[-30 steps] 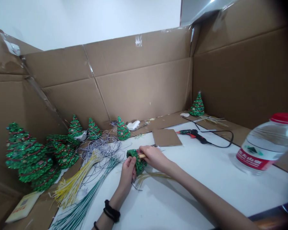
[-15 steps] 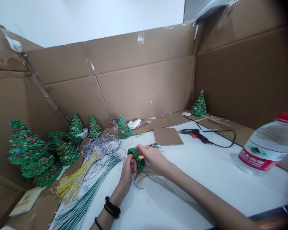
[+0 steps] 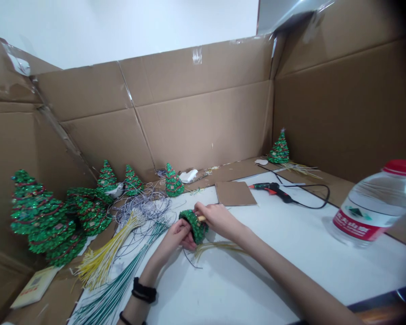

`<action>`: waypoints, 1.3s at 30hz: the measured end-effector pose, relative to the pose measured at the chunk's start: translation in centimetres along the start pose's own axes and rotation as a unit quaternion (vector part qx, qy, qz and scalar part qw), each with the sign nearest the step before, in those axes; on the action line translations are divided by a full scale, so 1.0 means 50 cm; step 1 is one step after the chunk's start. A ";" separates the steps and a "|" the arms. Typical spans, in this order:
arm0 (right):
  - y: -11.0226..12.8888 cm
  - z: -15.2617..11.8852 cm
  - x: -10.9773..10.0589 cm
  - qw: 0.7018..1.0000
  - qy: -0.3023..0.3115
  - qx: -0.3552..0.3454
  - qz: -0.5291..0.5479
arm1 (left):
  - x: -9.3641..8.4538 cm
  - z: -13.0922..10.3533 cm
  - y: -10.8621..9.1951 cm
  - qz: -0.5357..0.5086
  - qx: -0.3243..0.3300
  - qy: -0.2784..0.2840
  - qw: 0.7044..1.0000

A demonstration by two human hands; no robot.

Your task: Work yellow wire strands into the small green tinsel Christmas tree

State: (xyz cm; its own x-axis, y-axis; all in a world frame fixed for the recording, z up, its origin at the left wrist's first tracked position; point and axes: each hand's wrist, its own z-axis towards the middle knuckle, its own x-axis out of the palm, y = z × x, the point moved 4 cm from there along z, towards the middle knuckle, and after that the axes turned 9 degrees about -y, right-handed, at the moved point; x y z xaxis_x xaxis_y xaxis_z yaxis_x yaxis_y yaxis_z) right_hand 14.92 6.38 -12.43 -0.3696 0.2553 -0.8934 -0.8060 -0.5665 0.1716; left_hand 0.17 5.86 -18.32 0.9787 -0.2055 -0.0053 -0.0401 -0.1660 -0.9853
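My left hand (image 3: pixel 177 234) is closed on the rim of a small green Christmas tree (image 3: pixel 199 229), which lies tilted on its side with its dark open base facing left. My right hand (image 3: pixel 219 219) is closed around a tan, wooden-looking stick (image 3: pixel 202 218) at the tree's upper side; the stick's other end is hidden by the fingers. Below the tree, a dark wire (image 3: pixel 191 261) curves onto the white board. Pale yellow strands (image 3: pixel 216 246) lie under my right wrist.
At left are several green trees (image 3: pixel 40 212), tangled purple wire (image 3: pixel 145 201) and yellow and green wire bundles (image 3: pixel 122 275). Beyond my hands lie a cardboard square (image 3: pixel 235 194) and a glue gun (image 3: pixel 274 190) with its cord. A water bottle (image 3: pixel 375 207) stands at right. Cardboard walls (image 3: pixel 203 122) enclose the table.
My left hand and forearm have shifted left and turned, the fingers regripping the tree's rim. The tree's open base has turned slightly. My right hand keeps hold of the stick.
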 end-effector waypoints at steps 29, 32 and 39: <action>-0.036 0.014 0.003 0.988 -0.110 -0.104 0.033 | -0.027 -0.011 -0.051 0.229 0.122 0.067 0.964; -0.016 0.011 0.018 0.986 -0.105 -0.102 0.073 | -0.027 -0.006 -0.044 0.189 0.104 0.061 0.974; -0.047 0.003 0.018 0.997 -0.060 0.022 0.032 | -0.047 -0.002 -0.033 0.147 0.068 0.078 0.984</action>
State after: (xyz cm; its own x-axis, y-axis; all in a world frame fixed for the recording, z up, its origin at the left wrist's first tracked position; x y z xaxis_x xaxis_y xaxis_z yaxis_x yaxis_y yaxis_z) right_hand 16.37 8.06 -13.57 -0.4707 0.3133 -0.8248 -0.7977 -0.5505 0.2462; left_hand -2.07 6.52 -16.65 0.8851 -0.3733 -0.2780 -0.2795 0.0514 -0.9588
